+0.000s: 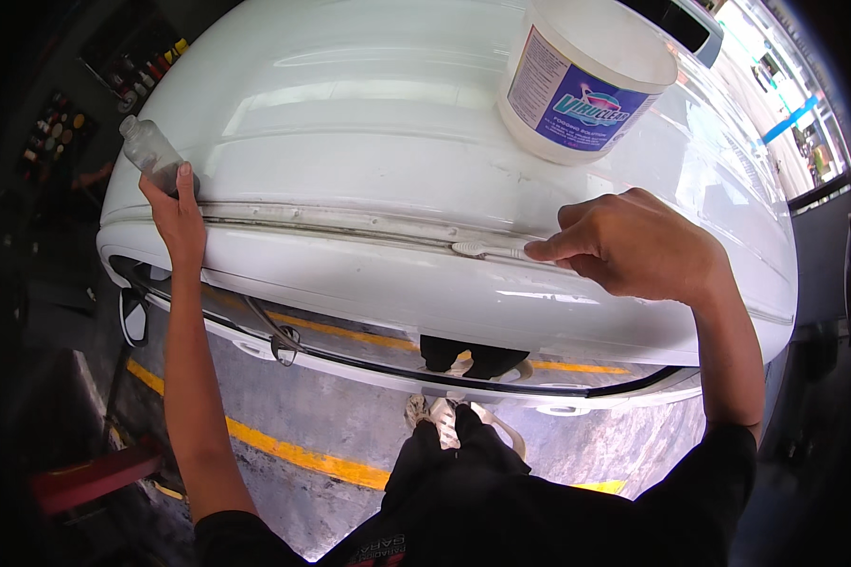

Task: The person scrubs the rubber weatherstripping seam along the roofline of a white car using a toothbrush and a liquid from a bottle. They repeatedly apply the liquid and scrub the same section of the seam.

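Note:
My left hand (175, 208) is closed round a small translucent plastic bottle (142, 139) with dark contents, held at the left end of a narrow grimy groove (340, 224) running across a white car roof (331, 132). My right hand (624, 248) grips a white toothbrush (487, 250), whose head lies at the groove near the middle of the view. Behind my right hand, a large translucent white bucket (586, 57) with a blue label stands on the roof. The inside of the bucket is only partly visible.
Below the roof edge are the car's window (369, 345) and a side mirror (134, 317). My feet stand on a grey floor with yellow lines (293, 454). A red metal arm (95, 472) is at the lower left. Shelves with bottles (137, 76) line the dark upper left.

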Demonstrator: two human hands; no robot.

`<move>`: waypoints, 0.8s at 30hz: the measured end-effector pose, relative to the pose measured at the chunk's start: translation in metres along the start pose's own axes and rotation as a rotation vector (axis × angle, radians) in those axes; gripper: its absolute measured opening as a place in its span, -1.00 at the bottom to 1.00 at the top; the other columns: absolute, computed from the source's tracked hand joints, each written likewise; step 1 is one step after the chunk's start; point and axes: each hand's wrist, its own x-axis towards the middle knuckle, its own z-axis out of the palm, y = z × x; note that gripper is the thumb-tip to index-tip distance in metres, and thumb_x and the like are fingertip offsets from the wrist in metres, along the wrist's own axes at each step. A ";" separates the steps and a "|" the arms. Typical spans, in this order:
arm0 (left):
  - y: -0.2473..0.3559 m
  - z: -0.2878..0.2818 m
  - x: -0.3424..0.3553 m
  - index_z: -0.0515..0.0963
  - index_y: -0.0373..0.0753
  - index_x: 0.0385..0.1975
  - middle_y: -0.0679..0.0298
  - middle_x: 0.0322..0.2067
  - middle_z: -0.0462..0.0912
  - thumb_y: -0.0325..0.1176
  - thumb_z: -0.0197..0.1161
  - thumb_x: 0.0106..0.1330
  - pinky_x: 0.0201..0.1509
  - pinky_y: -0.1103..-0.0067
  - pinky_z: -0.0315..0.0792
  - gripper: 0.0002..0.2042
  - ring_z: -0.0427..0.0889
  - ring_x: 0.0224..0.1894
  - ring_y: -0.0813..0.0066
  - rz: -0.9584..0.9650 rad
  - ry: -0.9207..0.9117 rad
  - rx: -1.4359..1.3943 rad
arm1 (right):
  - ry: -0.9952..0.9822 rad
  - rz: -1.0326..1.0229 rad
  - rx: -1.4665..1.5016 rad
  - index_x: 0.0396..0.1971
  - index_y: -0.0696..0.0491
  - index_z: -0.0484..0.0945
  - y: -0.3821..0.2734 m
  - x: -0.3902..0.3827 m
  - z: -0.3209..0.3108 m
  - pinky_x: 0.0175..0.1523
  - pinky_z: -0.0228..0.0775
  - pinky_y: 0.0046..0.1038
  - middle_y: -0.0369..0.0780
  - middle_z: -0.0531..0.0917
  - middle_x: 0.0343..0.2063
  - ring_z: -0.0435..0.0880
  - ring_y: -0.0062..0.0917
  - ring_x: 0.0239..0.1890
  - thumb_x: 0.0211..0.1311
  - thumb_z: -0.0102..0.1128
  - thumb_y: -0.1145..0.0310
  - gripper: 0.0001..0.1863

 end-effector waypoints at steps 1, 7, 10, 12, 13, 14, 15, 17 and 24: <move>0.002 0.001 0.000 0.21 -0.40 0.38 -0.10 0.14 0.55 0.01 0.22 0.55 0.30 0.34 0.39 -0.33 0.57 0.14 0.10 0.002 0.003 0.009 | 0.032 0.002 0.027 0.04 -0.05 0.76 0.002 -0.001 0.005 -0.05 0.59 -0.20 -0.14 0.79 -0.24 0.77 -0.23 -0.14 0.38 0.24 0.43 -0.71; 0.001 0.011 0.001 0.21 -0.44 0.37 -0.12 0.16 0.53 0.03 0.21 0.55 0.33 0.35 0.36 -0.31 0.54 0.16 0.09 0.030 -0.028 -0.048 | 0.268 -0.138 0.031 0.07 -0.12 0.75 0.009 0.023 0.030 -0.11 0.56 -0.20 -0.24 0.73 -0.33 0.75 -0.29 -0.27 0.38 0.29 0.42 -0.69; -0.008 0.002 0.000 0.22 -0.44 0.37 -0.12 0.16 0.52 0.04 0.19 0.56 0.33 0.35 0.35 -0.32 0.53 0.17 0.09 0.040 0.007 -0.013 | 0.040 0.109 0.051 -0.06 -0.13 0.82 0.040 -0.046 0.009 -0.03 0.59 -0.25 -0.22 0.83 -0.25 0.81 -0.36 -0.16 0.35 0.30 0.48 -0.74; -0.007 0.005 0.002 0.22 -0.44 0.38 -0.12 0.16 0.52 0.05 0.18 0.56 0.33 0.35 0.35 -0.32 0.53 0.18 0.09 0.033 0.004 0.015 | 0.038 0.183 0.109 -0.07 -0.13 0.83 0.053 -0.060 0.010 -0.04 0.59 -0.26 -0.24 0.83 -0.26 0.80 -0.39 -0.17 0.34 0.32 0.47 -0.75; -0.007 0.008 0.001 0.22 -0.44 0.38 -0.12 0.16 0.52 0.05 0.18 0.56 0.33 0.36 0.35 -0.31 0.53 0.18 0.10 0.029 -0.020 0.024 | 0.064 0.166 0.132 -0.06 -0.12 0.82 0.053 -0.062 0.021 -0.03 0.59 -0.26 -0.24 0.83 -0.25 0.80 -0.37 -0.17 0.34 0.32 0.46 -0.75; -0.013 0.008 0.005 0.23 -0.44 0.37 -0.11 0.15 0.53 0.05 0.18 0.56 0.33 0.35 0.35 -0.32 0.53 0.19 0.11 0.063 -0.007 0.016 | 0.156 0.086 0.137 -0.05 -0.11 0.82 0.046 -0.048 0.032 -0.02 0.59 -0.27 -0.23 0.83 -0.24 0.80 -0.35 -0.16 0.35 0.32 0.46 -0.75; -0.018 0.012 0.006 0.24 -0.45 0.36 -0.10 0.16 0.52 0.03 0.18 0.57 0.34 0.35 0.35 -0.33 0.53 0.19 0.12 0.023 -0.012 -0.004 | 0.245 0.017 0.129 -0.05 -0.11 0.82 0.038 -0.034 0.036 -0.01 0.59 -0.27 -0.23 0.83 -0.23 0.80 -0.33 -0.16 0.35 0.31 0.46 -0.74; -0.030 0.014 0.012 0.25 -0.45 0.36 -0.08 0.17 0.51 0.03 0.18 0.57 0.34 0.36 0.35 -0.34 0.52 0.19 0.14 0.039 -0.019 0.013 | 0.213 0.035 0.160 -0.03 -0.10 0.81 0.036 -0.030 0.031 0.00 0.59 -0.28 -0.21 0.83 -0.22 0.80 -0.32 -0.15 0.36 0.29 0.47 -0.74; -0.037 0.012 0.014 0.25 -0.46 0.37 -0.07 0.20 0.51 0.03 0.21 0.56 0.36 0.38 0.34 -0.32 0.52 0.21 0.16 0.054 -0.016 0.010 | 0.071 0.293 0.405 0.00 -0.12 0.81 0.103 -0.122 0.039 -0.16 0.50 -0.37 -0.25 0.77 -0.34 0.76 -0.42 -0.28 0.35 0.35 0.48 -0.72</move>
